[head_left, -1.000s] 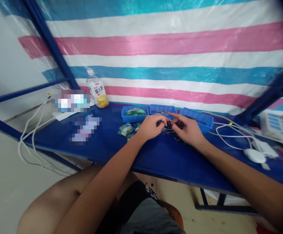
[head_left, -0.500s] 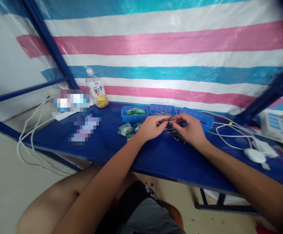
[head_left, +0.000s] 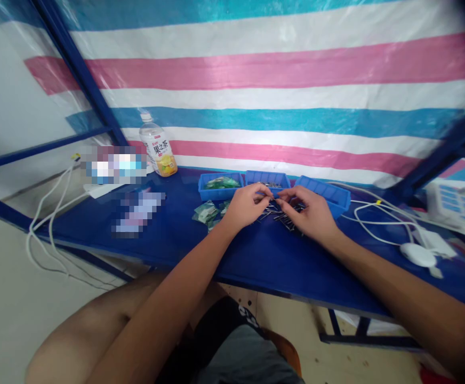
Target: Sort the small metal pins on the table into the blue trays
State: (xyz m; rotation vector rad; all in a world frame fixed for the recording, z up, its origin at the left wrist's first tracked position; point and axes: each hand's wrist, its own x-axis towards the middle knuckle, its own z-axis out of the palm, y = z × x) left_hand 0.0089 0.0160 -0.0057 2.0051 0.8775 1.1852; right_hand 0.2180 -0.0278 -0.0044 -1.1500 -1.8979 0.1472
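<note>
My left hand (head_left: 245, 206) and my right hand (head_left: 308, 212) meet over a heap of small dark metal pins (head_left: 282, 217) on the blue table (head_left: 256, 256). Both hands pinch with thumb and fingertips close together, almost touching each other above the heap. What each pinch holds is too small to name. Three blue plastic trays stand just behind the hands: the left tray (head_left: 220, 184) holds green packets, the middle tray (head_left: 267, 180) holds metal pins, the right tray (head_left: 324, 193) shows no contents. More green packets (head_left: 206, 212) lie left of my left hand.
A drink bottle (head_left: 157, 152) stands at the back left by a striped tarp wall. White cables (head_left: 48, 224) hang off the left edge. White cables, a white mouse (head_left: 418, 255) and a keypad device (head_left: 458, 208) lie at the right. Blue frame bars run on both sides.
My right forefinger, stretched toward the trays a second ago, has curled in. Both hands have drawn together into pinches over the pins. The view has shifted slightly.
</note>
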